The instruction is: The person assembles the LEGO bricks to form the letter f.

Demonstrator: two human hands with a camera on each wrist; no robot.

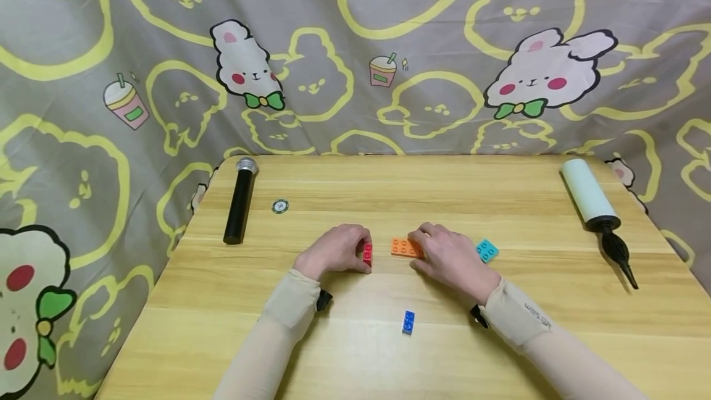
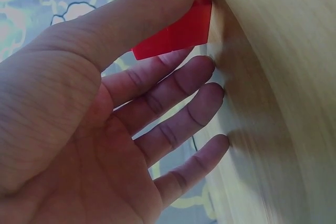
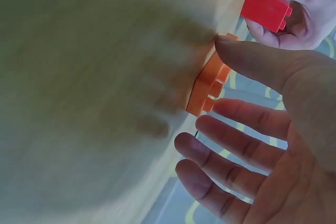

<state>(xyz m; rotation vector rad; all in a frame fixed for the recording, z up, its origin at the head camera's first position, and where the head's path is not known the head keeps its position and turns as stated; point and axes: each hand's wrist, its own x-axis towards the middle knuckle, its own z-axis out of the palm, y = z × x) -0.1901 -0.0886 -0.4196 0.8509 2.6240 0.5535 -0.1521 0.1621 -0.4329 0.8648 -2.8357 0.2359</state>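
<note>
In the head view, my left hand (image 1: 340, 250) pinches a small red toy brick (image 1: 367, 254) between thumb and fingers. The left wrist view shows the red brick (image 2: 176, 32) between the thumb and index finger, the other fingers spread below it. To its right lies an orange toy brick (image 1: 401, 247) with studs up. My right hand (image 1: 452, 259) holds the orange brick's right end, thumb on the near side and index finger on the far side; part of the brick is hidden under the hand. A gap separates the red and orange bricks.
A teal brick (image 1: 486, 250) lies just right of the right hand, and a blue brick (image 1: 408, 322) sits nearer the front. Further off are a microphone (image 1: 239, 205), a round chip (image 1: 280, 206) and a hand pump (image 1: 591, 196). A patterned curtain (image 1: 311, 97) hangs behind the table.
</note>
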